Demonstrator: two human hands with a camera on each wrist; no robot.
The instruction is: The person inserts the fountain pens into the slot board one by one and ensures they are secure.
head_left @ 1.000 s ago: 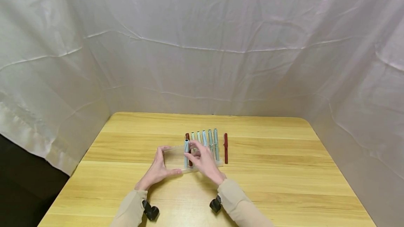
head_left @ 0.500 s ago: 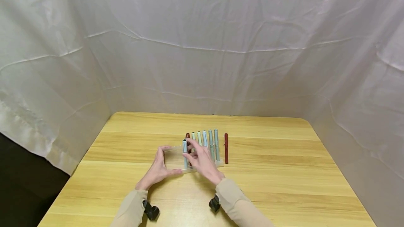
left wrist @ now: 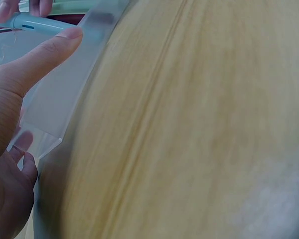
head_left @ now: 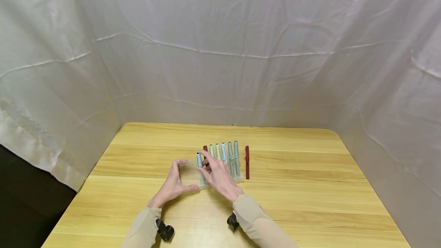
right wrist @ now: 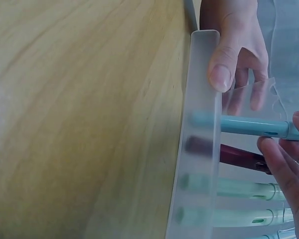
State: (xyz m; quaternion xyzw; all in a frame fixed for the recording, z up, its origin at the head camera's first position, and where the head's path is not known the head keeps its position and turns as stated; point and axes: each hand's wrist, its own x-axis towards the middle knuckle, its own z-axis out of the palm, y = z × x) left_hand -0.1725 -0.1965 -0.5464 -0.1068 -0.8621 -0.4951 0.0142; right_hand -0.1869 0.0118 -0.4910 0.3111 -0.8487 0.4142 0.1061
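Observation:
A clear, frosted pen rack (right wrist: 202,84) stands on the table with several capped pens leaning in it. Around its left end, my left hand (head_left: 172,185) grips it, thumb over the front lip and fingers behind. My right hand (head_left: 220,179) pinches a light blue pen (head_left: 199,160) near its cap between thumb and fingers. In the right wrist view this pen's lower end shows through the rack's front lip. Beside it sits a dark red pen (right wrist: 239,157), then two pale green pens, the nearer one (right wrist: 244,188) next to the red. My right hand partly hides the row in the head view.
Right of the rack, a dark red pen (head_left: 247,162) lies alone on the wooden table (head_left: 310,186). Light blue and grey-green pens (head_left: 236,158) fill the rack's right part. Pale curtains (head_left: 220,68) hang behind the table and at its sides.
My right hand has shifted slightly left, and the light blue pen's cap end has moved left with it, away from the dark red pen. My left hand has stayed on the rack.

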